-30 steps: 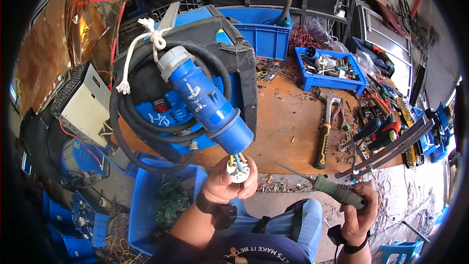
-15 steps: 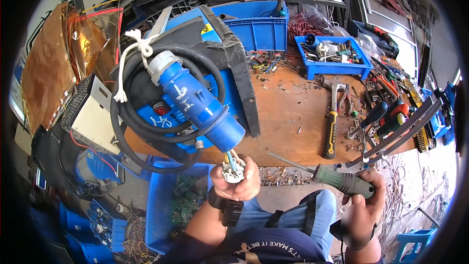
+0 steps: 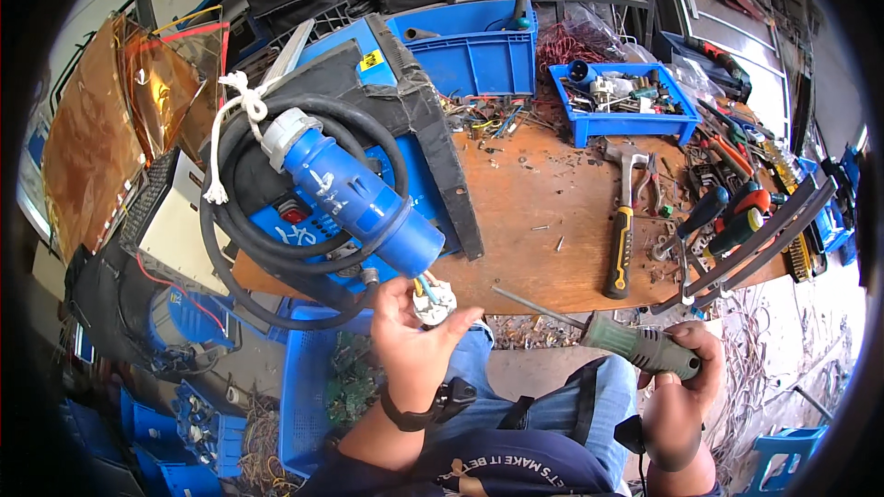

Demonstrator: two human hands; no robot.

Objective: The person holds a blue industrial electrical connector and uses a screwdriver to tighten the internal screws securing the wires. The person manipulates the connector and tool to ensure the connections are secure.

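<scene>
A blue cylindrical industrial plug (image 3: 359, 198) with a grey-white collar hangs tilted on a coiled black cable (image 3: 235, 267), tied with white rope (image 3: 250, 97). From its lower end, coloured wires run to a white plug insert (image 3: 433, 304). My left hand (image 3: 414, 345) holds this insert with fingers behind it and the thumb along its near side. In my right hand (image 3: 686, 391) is a green and dark grey screwdriver (image 3: 640, 347) with a thick handle. Its long metal shaft points up and left, the tip apart from the insert. Part of the right hand is blurred.
Behind the plug stands a blue and black machine (image 3: 433, 129) on the wooden table (image 3: 525, 258). A hammer (image 3: 622, 221), pliers and screwdrivers lie to the right. A blue parts tray (image 3: 631, 120) and a larger blue bin (image 3: 488, 60) stand behind; a blue crate (image 3: 299, 387) is below left.
My left hand has turned on the insert, its thumb now stretched to the right. The plug and insert appear slightly further left. My right hand still holds the screwdriver, nearly unmoved.
</scene>
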